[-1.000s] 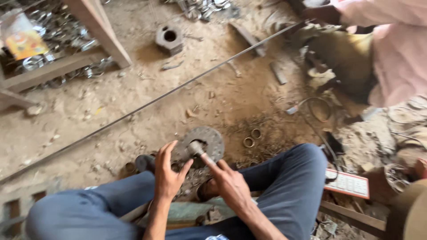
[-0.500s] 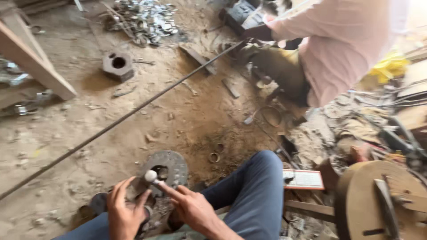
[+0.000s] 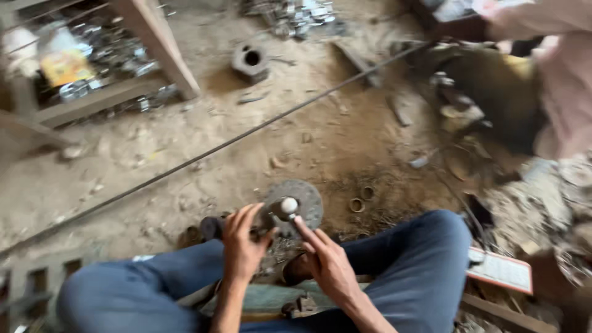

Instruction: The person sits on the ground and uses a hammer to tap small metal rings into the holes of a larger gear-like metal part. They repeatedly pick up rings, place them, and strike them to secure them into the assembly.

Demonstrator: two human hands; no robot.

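Note:
I sit with my knees apart over a dirt floor. A rusty round metal disc (image 3: 303, 198) lies on the ground between my feet. My left hand (image 3: 242, 242) and my right hand (image 3: 325, 259) meet just above it, pinching a small pale round-headed metal piece (image 3: 288, 205) between their fingertips. The right index finger points up along that piece; the left fingers curl around its lower part. Motion blur hides the exact grip.
A long thin steel rod (image 3: 203, 153) crosses the floor diagonally. Two small rings (image 3: 361, 200) lie right of the disc. A heavy hexagonal nut (image 3: 250, 60) sits farther back, a wooden rack (image 3: 105, 68) at upper left. Another person in a pink shirt (image 3: 555, 74) crouches at right.
The camera has swung back to the left and the view is blurred. My hands stay together over the disc, holding the small piece, with little change in grip.

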